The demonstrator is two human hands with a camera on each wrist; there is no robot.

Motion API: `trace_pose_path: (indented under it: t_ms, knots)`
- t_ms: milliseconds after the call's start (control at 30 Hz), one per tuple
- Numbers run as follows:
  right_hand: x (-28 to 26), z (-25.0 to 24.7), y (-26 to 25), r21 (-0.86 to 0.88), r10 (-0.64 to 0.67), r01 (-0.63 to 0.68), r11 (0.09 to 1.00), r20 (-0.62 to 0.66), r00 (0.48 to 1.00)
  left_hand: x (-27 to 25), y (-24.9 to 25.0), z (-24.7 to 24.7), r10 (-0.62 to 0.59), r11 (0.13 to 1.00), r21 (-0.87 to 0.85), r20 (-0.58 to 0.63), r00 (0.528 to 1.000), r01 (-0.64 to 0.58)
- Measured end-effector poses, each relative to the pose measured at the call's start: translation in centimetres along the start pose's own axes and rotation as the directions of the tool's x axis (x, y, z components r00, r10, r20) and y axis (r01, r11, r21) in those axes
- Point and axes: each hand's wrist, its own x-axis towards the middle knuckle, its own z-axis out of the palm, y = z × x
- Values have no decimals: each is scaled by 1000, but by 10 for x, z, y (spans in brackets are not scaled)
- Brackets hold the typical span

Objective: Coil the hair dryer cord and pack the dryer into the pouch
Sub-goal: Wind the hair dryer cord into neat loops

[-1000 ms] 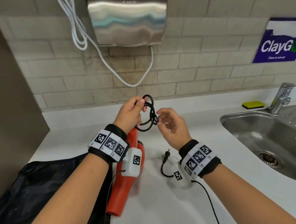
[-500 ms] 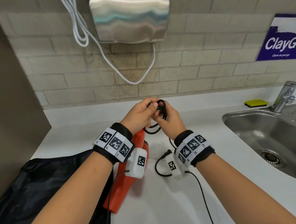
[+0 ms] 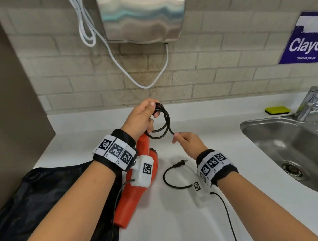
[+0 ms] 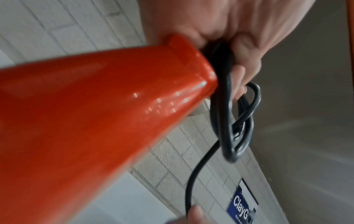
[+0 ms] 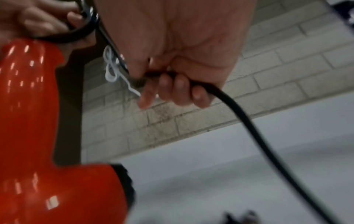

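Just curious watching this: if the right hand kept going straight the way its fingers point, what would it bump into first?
Probably the coiled black cord that the left hand holds, just beyond the right hand; past that, the brick wall. Depth is hard to judge.

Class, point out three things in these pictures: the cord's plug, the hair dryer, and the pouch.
plug (image 3: 180,163): head view, on its black body.
hair dryer (image 3: 131,201): head view, on its orange barrel.
pouch (image 3: 46,194): head view, on its black fabric.

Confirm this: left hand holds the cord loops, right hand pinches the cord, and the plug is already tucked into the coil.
Wrong on the plug: the head view shows it lying loose on the counter. The left hand does hold the cord loops, and the right hand pinches the cord.
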Motion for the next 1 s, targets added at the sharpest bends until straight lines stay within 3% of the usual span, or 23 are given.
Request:
trace_pose_path:
  t_ms: [100,233,300,400,667,767,900,1000]
  knots:
    - [8,1,-23,108,-20,18,994,17,1000,1,-2,5,13,999,33,10,1000,-13]
    - [6,-5,-52,403,-177,246,881,-202,963,0,-3,6,30,998,60,10,1000,-30]
    - [4,-9,-64,439,-236,351,827,-296,926,0,-3,6,29,997,76,18,999,-30]
    - [6,-11,-74,474,-266,404,782,-331,905,0,-2,8,26,995,100,41,999,-30]
    - [11,-12,-69,572,-234,299,764,-187,954,-1,3,8,6,991,130,97,995,-18]
    - [13,-12,-69,493,-229,255,832,-114,967,-1,4,10,8,987,157,158,987,-34]
    - [10,-13,-73,521,-249,188,833,50,967,-6,7,11,12,995,98,173,985,-29]
    - [12,-14,-72,324,-282,259,910,26,959,-6,6,8,7,995,93,147,989,-21]
